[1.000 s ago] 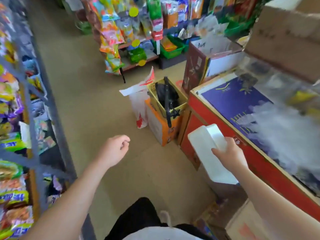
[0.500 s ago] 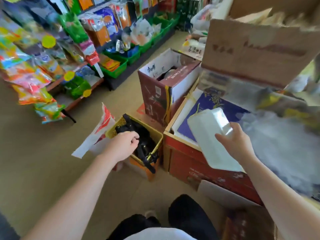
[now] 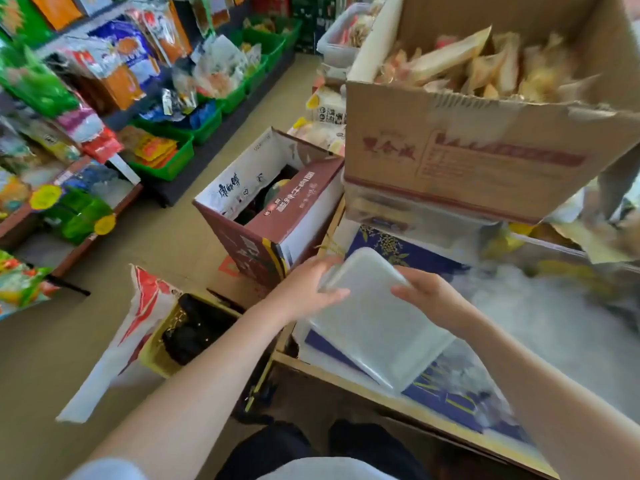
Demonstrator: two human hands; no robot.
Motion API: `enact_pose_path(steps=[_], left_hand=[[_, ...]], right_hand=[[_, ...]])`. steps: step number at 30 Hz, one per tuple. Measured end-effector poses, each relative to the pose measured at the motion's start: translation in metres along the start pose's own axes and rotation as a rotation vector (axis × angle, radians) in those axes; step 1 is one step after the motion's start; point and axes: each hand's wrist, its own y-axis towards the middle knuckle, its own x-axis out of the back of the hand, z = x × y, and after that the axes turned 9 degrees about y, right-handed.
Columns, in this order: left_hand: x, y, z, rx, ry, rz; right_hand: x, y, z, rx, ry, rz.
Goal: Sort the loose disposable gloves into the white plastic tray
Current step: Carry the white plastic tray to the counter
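Note:
I hold the white plastic tray point(image 3: 372, 323) with both hands over the near left part of a low box with a dark blue patterned top point(image 3: 401, 252). My left hand point(image 3: 306, 292) grips the tray's far left edge. On its right edge my right hand point(image 3: 433, 299) has its fingers curled over the rim. A heap of loose clear disposable gloves point(image 3: 547, 317) lies on the box top just right of the tray. Nothing shows inside the tray.
A big open cardboard carton point(image 3: 467, 168) full of packets stands behind the gloves. A maroon open box point(image 3: 273, 216) sits on the floor to the left, with a yellow-orange box of black items point(image 3: 194, 330) nearer me. Snack shelves with green bins point(image 3: 166, 168) line the aisle's left side.
My left hand has come across from the yellow box and taken hold of the tray's left edge. The tray has dropped lower over the blue box top, and my view has swung right.

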Motion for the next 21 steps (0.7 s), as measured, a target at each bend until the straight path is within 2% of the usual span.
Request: enact_pose_path(steps=[2, 4, 8, 10, 12, 15, 18, 21], left_hand=[[-0.001, 0.013, -0.003, 0.033, -0.170, 0.071], [-0.003, 0.019, -0.002, 0.047, -0.213, 0.057], [-0.005, 0.020, -0.004, -0.008, 0.012, -0.098], [-0.006, 0.017, -0.009, -0.008, 0.160, -0.160], [-0.005, 0.015, -0.014, -0.040, 0.270, -0.179], [0.000, 0.012, -0.017, -0.144, 0.174, -0.074], [0.001, 0.009, -0.018, -0.263, 0.113, -0.006], [-0.001, 0.010, -0.019, -0.210, 0.055, 0.009]], right_hand=[[0.004, 0.010, 0.006, 0.019, -0.018, 0.037], [0.005, 0.017, 0.012, 0.017, -0.056, 0.025], [-0.015, 0.034, 0.019, 0.052, -0.363, -0.234], [-0.032, 0.034, 0.032, 0.025, -0.289, -0.304], [-0.046, 0.030, 0.045, 0.003, -0.072, -0.291], [-0.057, 0.025, 0.054, -0.039, 0.228, -0.290], [-0.057, 0.022, 0.051, -0.052, 0.225, -0.349], [-0.053, 0.018, 0.054, -0.028, 0.127, -0.388]])
